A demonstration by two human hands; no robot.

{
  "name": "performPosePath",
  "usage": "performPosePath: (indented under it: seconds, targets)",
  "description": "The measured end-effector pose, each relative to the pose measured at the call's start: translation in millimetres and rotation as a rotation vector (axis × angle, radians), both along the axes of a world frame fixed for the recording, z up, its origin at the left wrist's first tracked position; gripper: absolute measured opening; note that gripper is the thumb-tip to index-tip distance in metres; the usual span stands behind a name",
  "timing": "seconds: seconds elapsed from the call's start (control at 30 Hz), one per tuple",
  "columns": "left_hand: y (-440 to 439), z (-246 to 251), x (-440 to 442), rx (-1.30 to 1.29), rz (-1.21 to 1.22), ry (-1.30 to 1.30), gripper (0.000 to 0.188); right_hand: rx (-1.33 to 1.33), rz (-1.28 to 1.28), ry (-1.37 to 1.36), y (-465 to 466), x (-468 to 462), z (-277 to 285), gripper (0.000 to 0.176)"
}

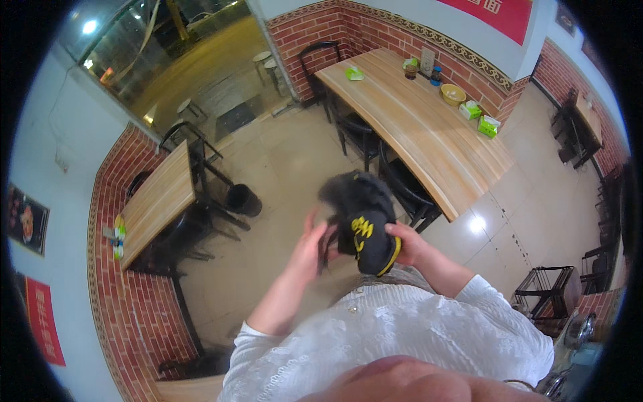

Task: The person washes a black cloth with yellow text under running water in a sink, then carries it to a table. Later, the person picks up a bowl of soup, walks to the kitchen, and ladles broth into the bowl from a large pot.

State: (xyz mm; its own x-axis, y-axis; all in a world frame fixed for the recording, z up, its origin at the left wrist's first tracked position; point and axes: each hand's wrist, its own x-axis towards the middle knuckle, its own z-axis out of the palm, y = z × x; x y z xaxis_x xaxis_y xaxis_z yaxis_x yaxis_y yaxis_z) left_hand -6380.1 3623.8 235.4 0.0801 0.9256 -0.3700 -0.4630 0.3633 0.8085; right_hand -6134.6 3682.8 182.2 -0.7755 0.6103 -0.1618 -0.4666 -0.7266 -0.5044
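Note:
Between my two hands, in front of my white top, is a black baseball cap (pixel 369 221) with yellow lettering and a yellow edge on its brim. Fingers and thumb of my right hand (pixel 409 243) grip the cap near the brim. On the other side my left hand (pixel 311 246) holds a dark strap-like part at the cap's edge; it is partly blurred, and some fingers are hidden behind it. The cap is held above the tiled floor, apart from the tables.
A long wooden table (pixel 402 115) with tissue packs, a yellow bowl (pixel 453 94) and black chairs stands ahead to the right. Another wooden table (pixel 161 201) is at the left, near a black bin (pixel 243 200). A stack of stools (pixel 547 291) stands at the right.

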Motion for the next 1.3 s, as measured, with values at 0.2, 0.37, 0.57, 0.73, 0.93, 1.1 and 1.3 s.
performPosePath:
  seconds: [0.2,0.37,0.57,0.73,0.93,1.1,1.3]
  targets:
    - [159,0,-10,0.158,-0.248,-0.236,0.061,0.044,-0.417,-0.012,161,18,-11,0.061]
    - [268,7,-46,0.135,-0.297,-0.133,0.051,0.069,-0.706,0.014,325,29,4,0.05]
    - [334,-36,-152,0.055,0.061,0.013,0.041,0.361,-1.071,-0.374,478,33,-13,0.055]
    - [371,-98,-261,-0.177,0.399,-0.098,0.038,0.411,-1.186,-1.266,565,29,-96,0.075]
    - [488,-97,-350,-0.006,0.301,-0.052,0.038,0.514,-0.581,-2.198,599,-56,-164,0.08]
    - [599,-61,-386,0.087,0.09,0.1,0.038,0.878,-0.471,-1.923,680,-175,-156,0.07]
    - [681,-64,-406,0.099,-0.017,0.161,0.036,0.557,-0.628,-1.616,794,-242,-212,0.068]
